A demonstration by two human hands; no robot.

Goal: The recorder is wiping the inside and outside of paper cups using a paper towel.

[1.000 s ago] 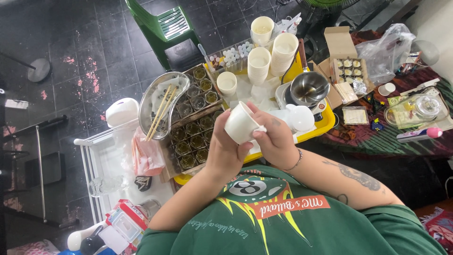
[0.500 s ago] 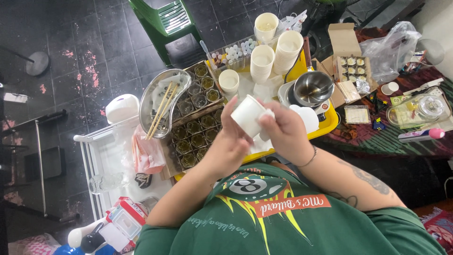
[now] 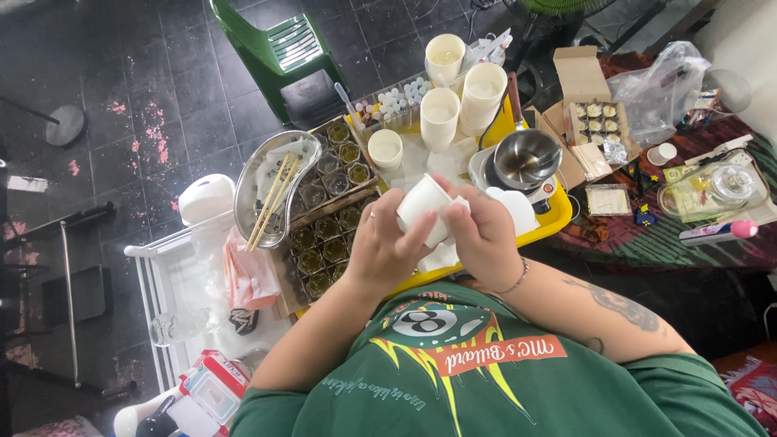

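Note:
Both hands hold one white paper cup (image 3: 421,202) in front of my chest, above the yellow tray (image 3: 558,217). My left hand (image 3: 380,251) wraps the cup's side from the left. My right hand (image 3: 481,235) grips it from the right, with a bit of white tissue under the fingers. The cup's mouth tilts up and to the left. Just beyond the hands lie small glass jars of greenish-yellow stuff (image 3: 324,243) in rows.
Stacks of white paper cups (image 3: 486,89) stand at the tray's far side. A metal pot (image 3: 528,155) sits on a small burner. A steel kidney dish (image 3: 267,190) holds wooden sticks. A cardboard box of small jars (image 3: 595,117), a green chair (image 3: 283,48) and a white rack (image 3: 170,275) surround.
The cup has been turned and lowered slightly between my hands, my left fingers now wrapping further over it. The view shifted a little.

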